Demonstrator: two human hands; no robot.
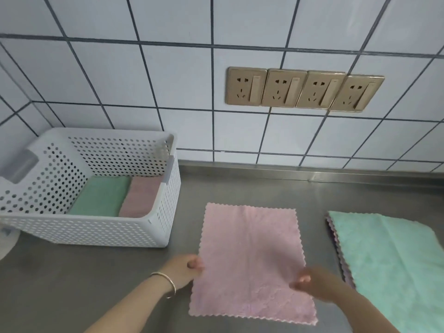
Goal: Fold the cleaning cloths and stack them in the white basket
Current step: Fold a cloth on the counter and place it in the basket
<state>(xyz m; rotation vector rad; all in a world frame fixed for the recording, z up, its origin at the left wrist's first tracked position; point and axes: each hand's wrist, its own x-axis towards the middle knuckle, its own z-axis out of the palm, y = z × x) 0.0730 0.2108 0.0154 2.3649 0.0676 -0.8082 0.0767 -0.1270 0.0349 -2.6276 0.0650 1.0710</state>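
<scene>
A pink cleaning cloth (251, 255) lies spread flat on the steel counter in front of me. My left hand (183, 270) pinches its left edge, and my right hand (314, 283) pinches its right edge; the right hand is blurred. The white perforated basket (96, 230) stands at the left against the wall. Inside it lie a folded green cloth (102, 197) and a folded pink cloth (140, 197) side by side. At the right sits a flat pile of unfolded cloths with a green cloth (389, 260) on top and purple edges showing beneath.
The steel counter (72, 284) meets a tiled wall at the back. A row of gold wall sockets (304, 90) is mounted above the counter. A round white object (6, 239) shows at the far left edge, partly behind the basket.
</scene>
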